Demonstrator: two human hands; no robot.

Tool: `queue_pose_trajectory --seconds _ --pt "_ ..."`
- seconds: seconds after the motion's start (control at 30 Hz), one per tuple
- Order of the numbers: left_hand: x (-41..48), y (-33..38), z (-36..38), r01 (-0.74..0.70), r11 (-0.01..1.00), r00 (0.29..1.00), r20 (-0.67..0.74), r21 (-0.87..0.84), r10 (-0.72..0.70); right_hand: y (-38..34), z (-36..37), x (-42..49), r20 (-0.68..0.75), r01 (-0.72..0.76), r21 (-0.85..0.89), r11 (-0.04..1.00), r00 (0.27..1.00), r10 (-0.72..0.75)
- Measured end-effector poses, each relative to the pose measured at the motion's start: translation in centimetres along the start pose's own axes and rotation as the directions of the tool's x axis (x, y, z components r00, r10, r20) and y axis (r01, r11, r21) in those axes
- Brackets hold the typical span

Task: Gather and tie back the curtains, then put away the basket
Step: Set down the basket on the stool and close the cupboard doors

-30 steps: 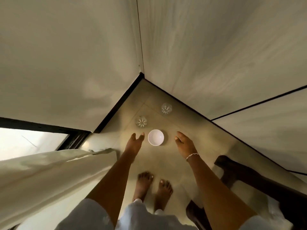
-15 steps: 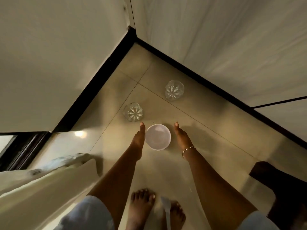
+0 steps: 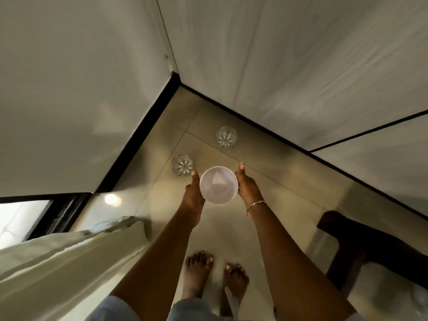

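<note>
A small round white basket [image 3: 218,185], seen from above like a bowl, sits between both my hands over the tiled floor. My left hand [image 3: 192,196] grips its left side with the thumb along the rim. My right hand [image 3: 247,186], with a thin bracelet at the wrist, grips its right side. A cream curtain [image 3: 58,262] hangs gathered at the lower left, beside my left forearm.
Two cut-glass tumblers [image 3: 182,164] [image 3: 226,137] stand on the floor near the room's corner, just beyond the basket. A dark wooden chair [image 3: 370,246] stands at the right. A window [image 3: 20,218] with a black frame is at the left. My bare feet [image 3: 216,274] are below.
My hands closed in on the basket from both sides and took hold of it. It now looks larger and nearer to me, lifted off the floor.
</note>
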State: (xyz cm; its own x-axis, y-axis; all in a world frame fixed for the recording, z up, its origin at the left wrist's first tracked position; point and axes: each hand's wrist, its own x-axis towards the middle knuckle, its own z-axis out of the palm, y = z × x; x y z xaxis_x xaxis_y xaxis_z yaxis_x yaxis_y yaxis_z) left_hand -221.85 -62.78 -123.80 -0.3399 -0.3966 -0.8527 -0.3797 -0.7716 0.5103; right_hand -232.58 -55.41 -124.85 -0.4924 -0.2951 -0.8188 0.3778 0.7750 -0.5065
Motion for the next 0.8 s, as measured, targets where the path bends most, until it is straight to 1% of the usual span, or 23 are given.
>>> queue_pose_trajectory --seconds 0.13,0.23,0.37,0.43,0.53,0.67,0.73,0.8 --pt "-7.7 4.2 2.0 -0.003 0.997 1.0 -0.031 -0.079 0.0 -4.4 -3.0 -7.3 -0.022 0.051 0.045 0.998 0.999 -0.05" --pt "-15.7 8.4 4.0 -0.038 0.993 0.999 0.014 -0.112 0.04 -8.3 -6.3 -14.8 -0.051 0.055 0.091 0.994 0.997 -0.051" --pt "-25.2 13.0 6.2 -0.073 0.993 0.995 0.066 -0.097 0.08 -13.0 -10.4 -24.4 -0.116 0.117 0.182 0.976 0.988 -0.097" --pt "-29.2 14.4 7.0 -0.111 0.992 0.989 0.095 -0.062 0.116 -14.4 -12.0 -28.7 -0.145 0.135 0.227 0.964 0.984 -0.104" --pt "-34.8 15.9 8.2 -0.163 0.987 0.978 0.132 -0.012 0.163 -15.3 -14.5 -34.7 -0.183 0.149 0.31 0.939 0.979 -0.095" --pt "-40.3 16.8 10.3 -0.257 0.963 0.951 0.2 0.077 0.237 -15.2 -18.0 -40.4 -0.236 0.186 0.384 0.904 0.967 -0.098" --pt "-42.3 16.7 11.7 -0.274 0.957 0.942 0.229 0.097 0.246 -14.5 -19.7 -42.0 -0.27 0.21 0.422 0.882 0.958 -0.099" --pt "-44.0 16.3 13.5 -0.283 0.951 0.934 0.261 0.124 0.244 -13.5 -21.7 -43.5 -0.299 0.208 0.477 0.854 0.952 -0.064"
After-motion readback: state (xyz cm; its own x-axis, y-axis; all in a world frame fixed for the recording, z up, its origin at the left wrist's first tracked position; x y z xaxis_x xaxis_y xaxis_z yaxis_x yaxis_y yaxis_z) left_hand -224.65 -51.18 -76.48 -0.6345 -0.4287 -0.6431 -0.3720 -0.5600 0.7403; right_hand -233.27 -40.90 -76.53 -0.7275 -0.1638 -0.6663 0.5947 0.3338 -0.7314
